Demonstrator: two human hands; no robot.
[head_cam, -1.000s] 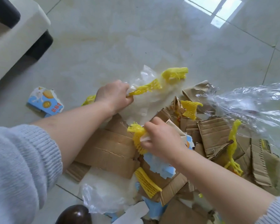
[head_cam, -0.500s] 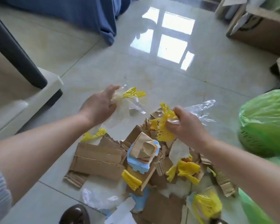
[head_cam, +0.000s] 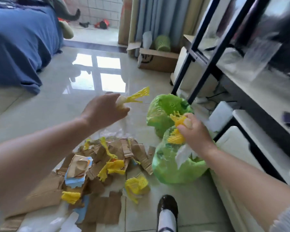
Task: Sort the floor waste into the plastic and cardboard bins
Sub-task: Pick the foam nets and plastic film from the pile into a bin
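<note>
My left hand (head_cam: 102, 111) is raised above the floor, closed on a clear plastic wrap with yellow foam netting (head_cam: 139, 95) sticking out to the right. My right hand (head_cam: 194, 131) grips another bunch of yellow foam netting (head_cam: 176, 138) with white paper, right over the near green-lined bin (head_cam: 174, 171). A second green-lined bin (head_cam: 161, 113) stands just behind it. On the floor below lies the waste pile: torn cardboard pieces (head_cam: 105, 208), more yellow netting (head_cam: 113, 167), blue scraps and clear plastic.
A black-framed shelf unit (head_cam: 224, 67) rises on the right behind the bins. An open cardboard box (head_cam: 157, 59) sits at the back. A blue-covered bed (head_cam: 20, 47) fills the left. My dark shoe (head_cam: 167, 205) stands beside the pile.
Both hands lifted from the pile and swung right with their plastic; the right hand now hovers over the near green bin. The view tilted up, revealing the room.
</note>
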